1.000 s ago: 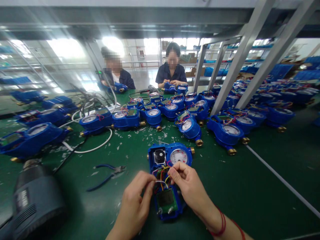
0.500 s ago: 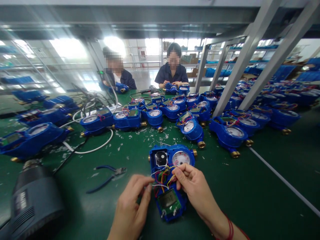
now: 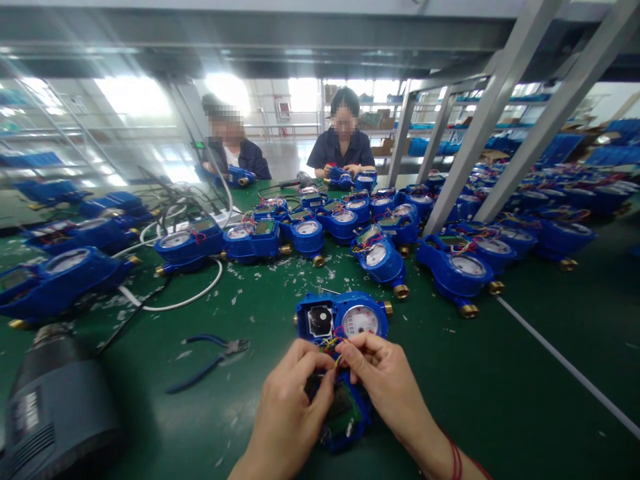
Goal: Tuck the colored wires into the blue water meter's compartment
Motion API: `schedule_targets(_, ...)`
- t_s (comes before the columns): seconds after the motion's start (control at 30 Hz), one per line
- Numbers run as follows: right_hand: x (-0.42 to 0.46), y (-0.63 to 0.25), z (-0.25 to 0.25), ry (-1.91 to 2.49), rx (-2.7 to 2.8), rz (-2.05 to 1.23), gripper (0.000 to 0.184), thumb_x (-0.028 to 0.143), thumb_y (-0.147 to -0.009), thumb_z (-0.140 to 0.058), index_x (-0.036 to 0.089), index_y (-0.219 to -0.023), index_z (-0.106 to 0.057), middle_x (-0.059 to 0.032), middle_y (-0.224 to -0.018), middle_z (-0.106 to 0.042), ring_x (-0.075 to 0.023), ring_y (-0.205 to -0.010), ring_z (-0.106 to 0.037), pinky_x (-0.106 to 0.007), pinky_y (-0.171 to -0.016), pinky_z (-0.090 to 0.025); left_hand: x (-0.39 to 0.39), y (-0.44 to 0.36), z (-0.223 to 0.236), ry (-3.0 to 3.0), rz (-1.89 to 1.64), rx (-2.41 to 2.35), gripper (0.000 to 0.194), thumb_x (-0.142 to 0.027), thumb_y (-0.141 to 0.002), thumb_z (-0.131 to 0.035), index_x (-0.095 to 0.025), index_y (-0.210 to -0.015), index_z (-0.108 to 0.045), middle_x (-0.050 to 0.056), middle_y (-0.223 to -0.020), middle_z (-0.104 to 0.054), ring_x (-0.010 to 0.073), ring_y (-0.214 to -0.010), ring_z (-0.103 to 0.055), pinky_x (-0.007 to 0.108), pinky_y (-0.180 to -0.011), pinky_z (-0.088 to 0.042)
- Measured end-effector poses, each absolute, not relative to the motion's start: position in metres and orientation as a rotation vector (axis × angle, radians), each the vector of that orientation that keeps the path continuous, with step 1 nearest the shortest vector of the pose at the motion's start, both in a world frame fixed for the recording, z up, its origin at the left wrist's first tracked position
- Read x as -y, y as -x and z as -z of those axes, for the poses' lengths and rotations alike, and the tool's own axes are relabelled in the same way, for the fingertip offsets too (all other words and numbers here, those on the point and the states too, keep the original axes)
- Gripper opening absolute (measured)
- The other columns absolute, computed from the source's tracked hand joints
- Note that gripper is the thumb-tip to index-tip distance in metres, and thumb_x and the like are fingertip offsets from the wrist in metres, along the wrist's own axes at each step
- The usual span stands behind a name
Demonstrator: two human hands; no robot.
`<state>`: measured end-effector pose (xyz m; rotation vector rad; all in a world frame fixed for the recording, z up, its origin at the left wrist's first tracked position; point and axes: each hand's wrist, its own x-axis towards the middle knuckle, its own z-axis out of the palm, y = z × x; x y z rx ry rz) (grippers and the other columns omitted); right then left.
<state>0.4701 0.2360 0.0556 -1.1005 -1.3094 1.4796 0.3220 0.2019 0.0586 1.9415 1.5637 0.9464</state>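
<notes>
An open blue water meter [image 3: 345, 320] lies on the green bench in front of me, with a white dial, a black module and a green circuit board [image 3: 345, 412]. Coloured wires [image 3: 334, 345] bunch up in its middle. My left hand [image 3: 293, 413] is closed, its fingertips pinching the wires from the left. My right hand [image 3: 387, 380] pinches the same wires from the right, fingers curled. Both hands meet over the meter and hide part of the board.
Blue-handled pliers [image 3: 210, 357] lie to the left. A dark grey tool body [image 3: 55, 407] fills the lower left corner. Several blue meters [image 3: 380, 257] and white cables [image 3: 170, 303] crowd the far bench. Two people sit at the far end. Slanted metal posts [image 3: 475, 133] rise at right.
My hands have closed in on each other over the meter. The left hand moved right onto the wire bundle, which now sits bunched between both sets of fingertips.
</notes>
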Motion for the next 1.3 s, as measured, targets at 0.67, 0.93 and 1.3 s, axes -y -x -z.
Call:
schedule_targets(0.67,-0.235,-0.472,-0.053,1.129,1.338,-1.605,0.027,0.039,-0.078,-0.064,0.013,-0.073,-0.065,0.0006,-0.062,-0.059,-0.0083,-0.052,-0.048,-0.018,-0.05,-0.038,-0.198,-0.311,-0.052,-1.836,-0.938,-1.426,0.016,-0.026,-0.089,-0.042,-0.02,-0.08,-0.054,0.002,-0.085,-0.051,0.0138,-0.081,-0.051,0.024,-0.071,-0.041)
schedule_targets(0.93,-0.228,-0.469,-0.043,1.305,1.529,-1.127,0.019,0.037,-0.079,-0.063,0.018,-0.082,-0.059,0.0019,-0.063,-0.056,-0.0099,-0.049,-0.049,-0.02,-0.045,-0.04,-0.199,-0.312,-0.05,-1.899,-0.974,-1.476,0.011,-0.023,-0.085,-0.048,-0.019,-0.078,-0.055,0.002,-0.082,-0.053,0.0125,-0.077,-0.052,0.022,-0.066,-0.041)
schedule_targets(1.3,-0.221,-0.475,-0.042,0.942,2.126,-0.183,0.016,0.013,-0.087,-0.054,0.018,-0.098,-0.064,-0.0063,-0.08,-0.064,-0.0167,-0.07,-0.06,-0.025,-0.061,-0.049,-0.199,-0.314,-0.045,-1.724,-1.035,-1.527,0.011,-0.027,-0.084,-0.051,-0.02,-0.078,-0.057,0.0,-0.079,-0.052,0.0115,-0.073,-0.05,0.022,-0.064,-0.041)
